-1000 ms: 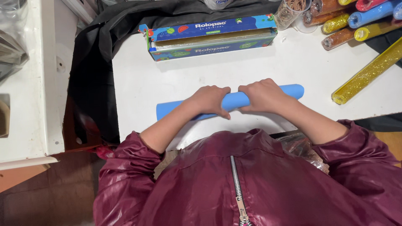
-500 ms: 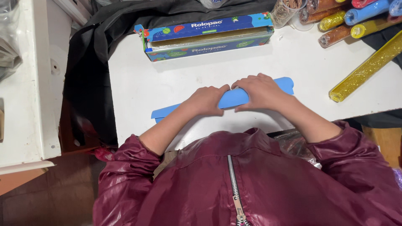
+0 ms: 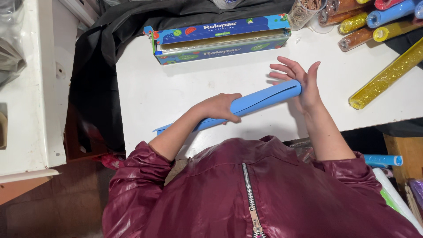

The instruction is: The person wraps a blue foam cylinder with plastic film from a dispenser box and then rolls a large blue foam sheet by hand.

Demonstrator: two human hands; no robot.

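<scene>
With the left hand (image 3: 219, 107) gripping the rolled blue foam sheet (image 3: 246, 105) lying below the long cling-film box (image 3: 220, 39) and the right hand (image 3: 299, 83) splayed flat against its end, the roll may spring loose.

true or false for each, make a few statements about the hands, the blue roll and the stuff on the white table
1. The left hand grips the rolled blue sheet. True.
2. The right hand is closed in a fist. False: it is open, palm against the roll's end.
3. The long blue cling-film box lies beyond the roll on the white table. True.
4. The yellow glitter roll is in the left hand. False: it lies untouched on the table's right side.
</scene>
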